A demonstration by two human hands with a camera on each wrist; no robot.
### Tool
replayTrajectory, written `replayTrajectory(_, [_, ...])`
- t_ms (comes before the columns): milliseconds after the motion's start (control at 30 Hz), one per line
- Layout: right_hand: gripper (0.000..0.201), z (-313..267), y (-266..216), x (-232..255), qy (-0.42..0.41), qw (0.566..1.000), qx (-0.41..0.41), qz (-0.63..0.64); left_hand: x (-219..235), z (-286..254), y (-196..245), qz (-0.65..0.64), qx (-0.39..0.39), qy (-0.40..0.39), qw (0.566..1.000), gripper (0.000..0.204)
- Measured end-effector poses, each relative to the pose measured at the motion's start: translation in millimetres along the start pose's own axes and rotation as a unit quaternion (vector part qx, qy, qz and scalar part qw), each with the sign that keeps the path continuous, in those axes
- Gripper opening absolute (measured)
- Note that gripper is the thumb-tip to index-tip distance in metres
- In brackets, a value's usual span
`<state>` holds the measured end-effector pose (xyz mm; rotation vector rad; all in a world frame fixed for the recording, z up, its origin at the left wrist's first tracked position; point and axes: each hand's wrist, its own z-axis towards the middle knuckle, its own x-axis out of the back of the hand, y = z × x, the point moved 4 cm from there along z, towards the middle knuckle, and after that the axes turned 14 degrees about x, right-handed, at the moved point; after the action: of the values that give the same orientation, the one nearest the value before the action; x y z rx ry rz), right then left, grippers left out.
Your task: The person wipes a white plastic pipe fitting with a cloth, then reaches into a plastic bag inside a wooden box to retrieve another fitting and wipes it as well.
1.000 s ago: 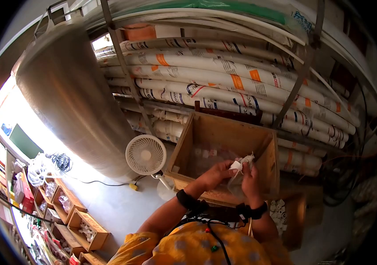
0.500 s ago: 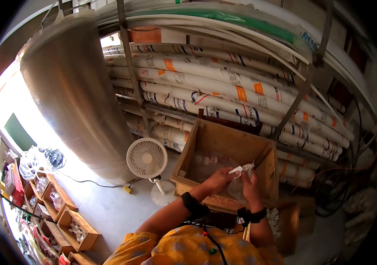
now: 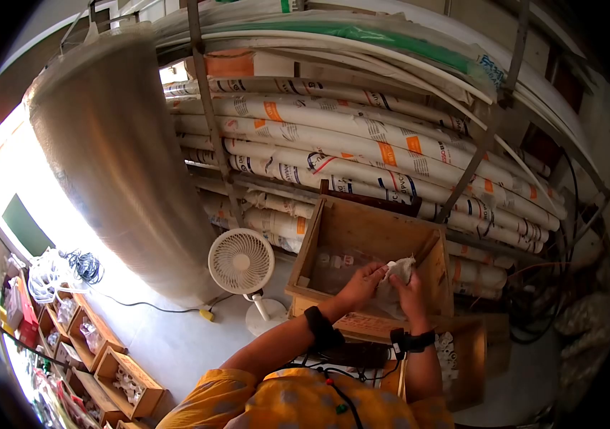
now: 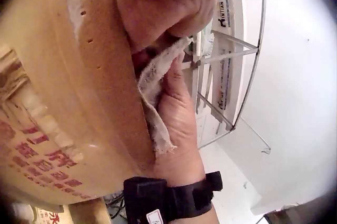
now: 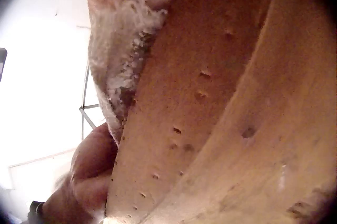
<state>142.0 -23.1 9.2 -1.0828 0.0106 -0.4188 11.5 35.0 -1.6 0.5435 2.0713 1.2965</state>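
A whitish rag (image 3: 399, 269) with a frayed edge is bunched between both hands over the front part of a wooden box (image 3: 373, 220). My left hand (image 3: 360, 287) pinches its left side with curled fingers. On the other side, my right hand (image 3: 411, 299) grips the rag, thumb up against it. In the left wrist view the cloth (image 4: 152, 84) hangs in a fold between the two hands, beside the box's wooden edge (image 4: 105, 71). Its fuzzy frayed end (image 5: 131, 40) shows below the right hand in the right wrist view. The folds hide whatever lies inside them.
A clear plastic bag (image 3: 335, 262) with white pieces lies in the box. Left of it stands a white fan (image 3: 241, 262). Behind are racked, wrapped pipes (image 3: 362, 136). A lower box of white fittings (image 3: 448, 352) sits by the right forearm; more wooden boxes (image 3: 127, 382) line the left.
A smooth white piece showed at the left fingers in the earlier frames; now only bunched cloth shows there. Both hands have stayed over the box, and the head view has shifted slightly.
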Motion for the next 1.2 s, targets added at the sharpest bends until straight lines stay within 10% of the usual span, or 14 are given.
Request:
replayTrajectory(333, [0.036,-4,-5,6,0.042,0.998,-0.034,-0.018,-8,11,-12,-0.054,0.039,-0.136,0.989,0.024])
replayTrajectory(633, [0.033,-4,-2,3,0.017,0.998,-0.041,0.038,2,4,-8,0.027,-0.022,-0.049,0.998,0.028])
replayTrajectory(733, [0.031,-4,-7,2,-0.004,0.997,-0.023,0.07,9,16,-21,-0.147,0.054,-0.064,0.986,0.028])
replayTrajectory(1000, [0.034,-4,-22,6,-0.035,0.999,-0.011,0.02,15,13,-18,0.152,-0.077,0.013,0.985,0.026])
replayTrajectory(1200, [0.035,-3,1,9,-0.005,0.998,0.009,0.057,0,3,-13,-0.123,0.039,-0.017,0.991,0.023])
